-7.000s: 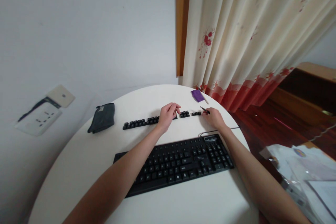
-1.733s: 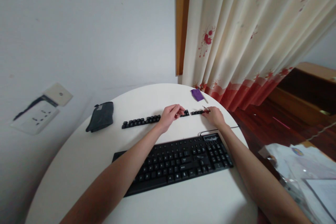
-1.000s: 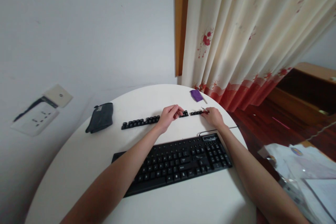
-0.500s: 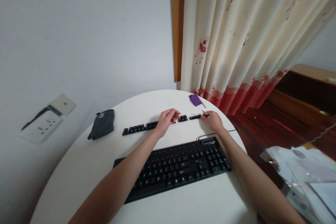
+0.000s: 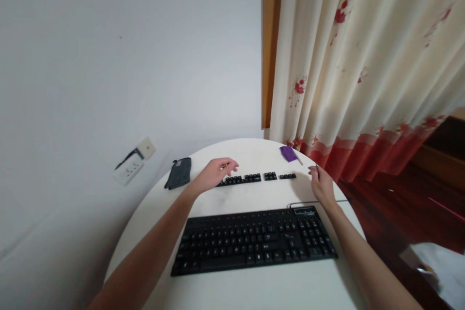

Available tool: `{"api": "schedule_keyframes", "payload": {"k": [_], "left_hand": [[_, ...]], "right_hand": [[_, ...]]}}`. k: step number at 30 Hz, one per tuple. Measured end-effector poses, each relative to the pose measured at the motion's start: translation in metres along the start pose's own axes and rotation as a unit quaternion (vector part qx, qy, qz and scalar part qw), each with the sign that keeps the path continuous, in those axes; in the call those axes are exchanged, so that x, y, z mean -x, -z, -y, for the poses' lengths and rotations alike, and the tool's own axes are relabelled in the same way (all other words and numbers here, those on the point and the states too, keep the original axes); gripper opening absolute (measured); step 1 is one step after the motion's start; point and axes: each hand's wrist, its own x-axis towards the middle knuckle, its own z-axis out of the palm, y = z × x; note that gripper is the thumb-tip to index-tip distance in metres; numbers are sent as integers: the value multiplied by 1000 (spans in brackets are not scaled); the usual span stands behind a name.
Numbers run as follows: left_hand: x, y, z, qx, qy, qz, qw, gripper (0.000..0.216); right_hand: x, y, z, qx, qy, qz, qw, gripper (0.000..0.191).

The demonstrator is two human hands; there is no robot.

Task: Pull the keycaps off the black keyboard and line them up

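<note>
My left hand (image 5: 213,174) is over the left part of a row of loose black keycaps (image 5: 252,178), its fingers loosely apart with nothing seen in them. Part of the row is hidden behind that hand. Off the row's right end, my right hand (image 5: 322,185) is closed around a thin, pointed tool (image 5: 317,168); only its tip shows, too small to name surely. Nearer to me, between my forearms, lies a black keyboard (image 5: 254,241) with its cable behind it.
A dark zip pouch (image 5: 179,173) lies at the round white table's (image 5: 232,149) left rim. A purple cloth piece (image 5: 288,153) with a pale stick rests at the far right. Wall sockets (image 5: 129,169) are on the left, a flowered curtain (image 5: 319,58) behind.
My right hand has moved right, away from the keycap row's end. My left hand has shifted left along the row and its fingers have spread. The camera view has turned left.
</note>
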Motion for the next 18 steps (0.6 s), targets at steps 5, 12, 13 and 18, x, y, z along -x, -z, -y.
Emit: {"api": "schedule_keyframes", "payload": {"k": [5, 12, 13, 18], "left_hand": [[73, 33, 50, -105, 96, -25, 989, 38], [164, 31, 83, -152, 209, -37, 965, 41], [172, 29, 82, -136, 218, -31, 966, 43], [192, 14, 76, -47, 213, 39, 975, 47]], "right_hand": [[0, -1, 0, -9, 4, -16, 1000, 42], [0, 8, 2, 59, -13, -58, 996, 47], [0, 11, 3, 68, -14, -59, 996, 47], [-4, 23, 11, 72, -45, -84, 993, 43]]}}
